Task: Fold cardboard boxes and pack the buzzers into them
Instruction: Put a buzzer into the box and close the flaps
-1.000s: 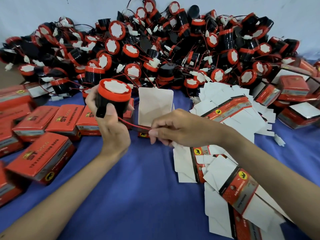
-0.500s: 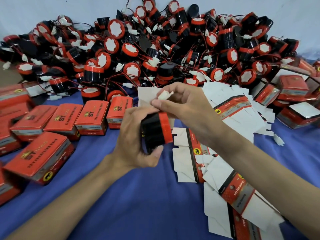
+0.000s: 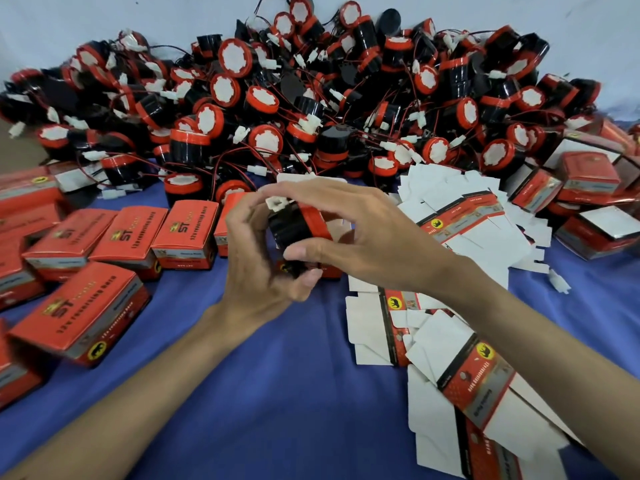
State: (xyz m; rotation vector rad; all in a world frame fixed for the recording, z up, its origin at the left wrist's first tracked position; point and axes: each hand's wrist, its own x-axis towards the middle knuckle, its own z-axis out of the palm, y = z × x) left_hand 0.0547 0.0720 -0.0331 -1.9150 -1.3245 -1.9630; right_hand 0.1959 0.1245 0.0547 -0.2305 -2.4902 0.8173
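Down comes the right hand [image 3: 356,237] over the buzzer [image 3: 294,228], pinning its connector [image 3: 277,202]; the left hand [image 3: 249,268] grips it too. Keep that connector tucked tight for boxing.

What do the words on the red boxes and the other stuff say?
"ST": gold letters on the red boxes.
"12v reversing horn": black print on the same boxes.
Small print on their grey strips and on the flat boxes: too blurred to read.
Buzzers: no words seen.
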